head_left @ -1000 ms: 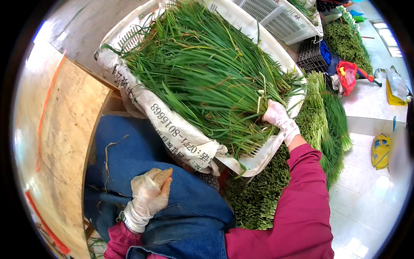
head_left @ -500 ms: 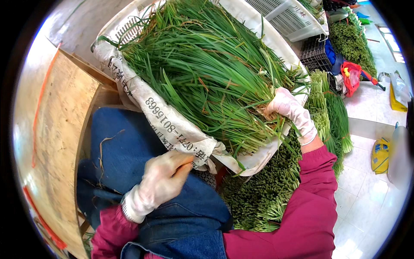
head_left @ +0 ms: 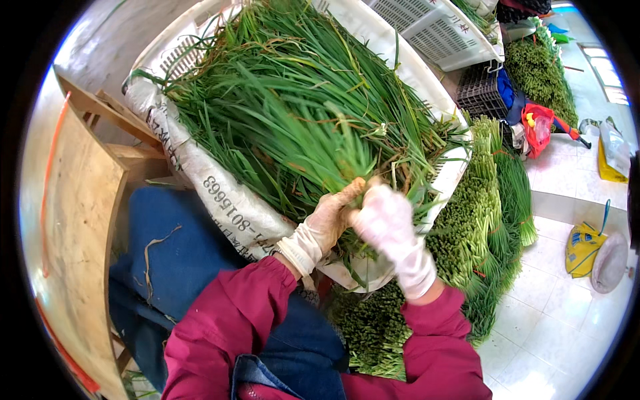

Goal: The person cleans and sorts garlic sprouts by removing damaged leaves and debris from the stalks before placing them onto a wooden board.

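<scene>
Over the white crate (head_left: pixel 419 75), green leaves (head_left: pixel 330 143) are clamped by the left hand (head_left: pixel 325 219). Whether the blurred right hand (head_left: pixel 388 225) beside it grips cannot be told.

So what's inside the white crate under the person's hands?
A heap of long green leaves fills the white crate; its slotted wall shows at the far left. The heap covers the crate's floor, so anything lying beneath cannot be seen.
</scene>
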A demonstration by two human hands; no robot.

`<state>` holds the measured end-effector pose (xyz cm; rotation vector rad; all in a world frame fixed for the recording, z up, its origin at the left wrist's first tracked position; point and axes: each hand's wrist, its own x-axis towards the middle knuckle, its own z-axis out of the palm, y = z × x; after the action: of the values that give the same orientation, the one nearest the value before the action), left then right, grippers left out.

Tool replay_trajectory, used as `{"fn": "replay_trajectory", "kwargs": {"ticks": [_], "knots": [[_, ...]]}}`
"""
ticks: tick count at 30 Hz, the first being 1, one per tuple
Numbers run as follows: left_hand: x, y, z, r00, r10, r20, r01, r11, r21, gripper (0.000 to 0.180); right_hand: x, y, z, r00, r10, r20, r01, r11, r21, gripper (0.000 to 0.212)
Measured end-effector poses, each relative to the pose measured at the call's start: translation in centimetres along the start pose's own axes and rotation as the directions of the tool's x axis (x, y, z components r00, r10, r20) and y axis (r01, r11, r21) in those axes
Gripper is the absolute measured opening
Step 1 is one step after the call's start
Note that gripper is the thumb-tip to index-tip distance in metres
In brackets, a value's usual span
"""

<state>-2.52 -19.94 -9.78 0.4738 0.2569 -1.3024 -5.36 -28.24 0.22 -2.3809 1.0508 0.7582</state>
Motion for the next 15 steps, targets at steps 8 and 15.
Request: {"fn": "replay_trajectory", "kwargs": {"ticks": [8, 15], "knots": [[-1.5, 2.6, 0.6, 0.959, -0.012, -0.282, 0.043, 0.994, 0.104, 0.023, -2.3, 4.2, 0.3, 0.834, -0.283, -0.474, 0.391, 0.909, 0.146, 0.071], [-1.9, 4.4, 0.6, 0.985, -0.037, -0.168, 0.042, 0.999, 0.026, 0.033, 0.3, 8.3, -1.7, 0.852, 0.166, -0.497, 0.293, 0.635, 0.714, 0.023]]}}
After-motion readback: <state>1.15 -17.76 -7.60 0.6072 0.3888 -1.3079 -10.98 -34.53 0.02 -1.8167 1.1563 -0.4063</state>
